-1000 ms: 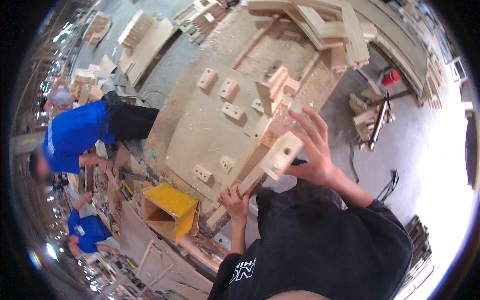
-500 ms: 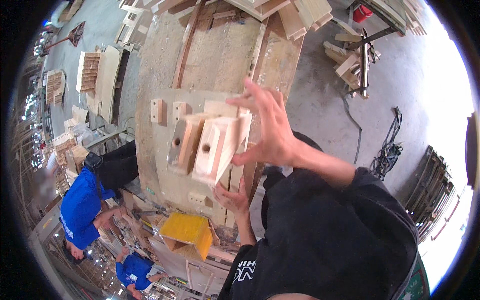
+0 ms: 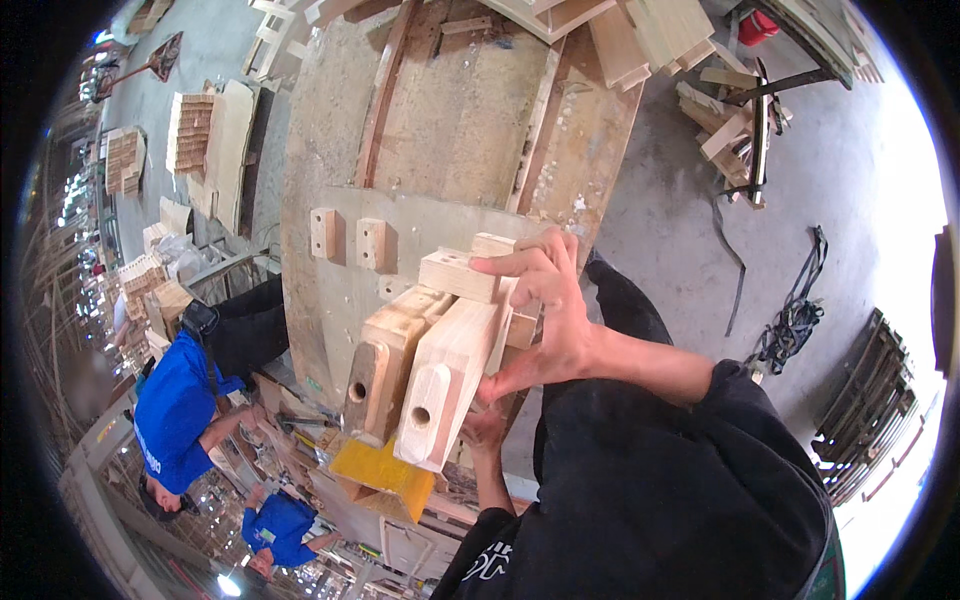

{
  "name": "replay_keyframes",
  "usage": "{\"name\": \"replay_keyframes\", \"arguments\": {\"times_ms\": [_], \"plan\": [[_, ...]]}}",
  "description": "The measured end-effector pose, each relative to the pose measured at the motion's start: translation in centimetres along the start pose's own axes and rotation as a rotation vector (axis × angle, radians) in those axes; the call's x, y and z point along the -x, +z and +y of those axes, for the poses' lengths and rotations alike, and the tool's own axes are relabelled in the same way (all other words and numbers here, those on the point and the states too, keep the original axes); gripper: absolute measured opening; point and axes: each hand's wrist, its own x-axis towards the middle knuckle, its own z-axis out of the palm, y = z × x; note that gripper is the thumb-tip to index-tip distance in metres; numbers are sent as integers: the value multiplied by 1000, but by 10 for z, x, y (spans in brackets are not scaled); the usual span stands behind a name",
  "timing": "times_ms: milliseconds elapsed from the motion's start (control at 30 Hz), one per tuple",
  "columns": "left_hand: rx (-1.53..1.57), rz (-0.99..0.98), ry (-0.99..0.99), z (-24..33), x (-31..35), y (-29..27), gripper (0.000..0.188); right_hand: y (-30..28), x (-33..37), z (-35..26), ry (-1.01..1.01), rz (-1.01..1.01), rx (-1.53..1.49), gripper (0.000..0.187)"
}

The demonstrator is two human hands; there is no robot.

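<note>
Two thick wooden beams lie side by side, tilted toward me and raised off the board. The lighter beam (image 3: 455,345) and the browner beam (image 3: 405,325) each have a rounded tenon with a hole at the near end. A small wooden block (image 3: 460,274) rests at their far end. My right hand (image 3: 550,310) is curled round the lighter beam, thumb on its side, a fingertip against the block. My left hand (image 3: 487,428) is closed at the lighter beam's near side, its fingers largely hidden.
Small two-hole blocks (image 3: 371,244) stand on the grey board (image 3: 335,300). A yellow box (image 3: 385,475) sits beyond the beams' near ends. Planks (image 3: 655,40) are piled at the far end. Two people in blue shirts (image 3: 190,400) work at the left. Black straps (image 3: 790,330) lie on the floor.
The beams have come up and toward me, now overlapping the yellow box. My right hand has come down from spread fingers to a curled grip. My left hand has slid behind the beam.
</note>
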Motion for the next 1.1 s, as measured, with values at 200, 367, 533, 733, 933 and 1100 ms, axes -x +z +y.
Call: {"name": "replay_keyframes", "arguments": {"times_ms": [200,367,533,733,933,1100], "plan": [[41,-34,-57,-4,2,3,90,1,2,1,-74,37,85,93],[68,-97,-62,11,-8,-5,90,0,-10,-27,-189,21,179,105],[5,-28,-78,8,-6,-4,86,17,-13,-38,-195,-9,184,105],[5,112,-134,23,-18,-7,71,19,-16,-47,-246,8,250,103],[47,126,-168,22,-20,-8,73,18,-14,-46,-102,-25,92,91],[83,138,-173,22,-20,-7,73,24,-6,-42,-143,49,198,90]]}}
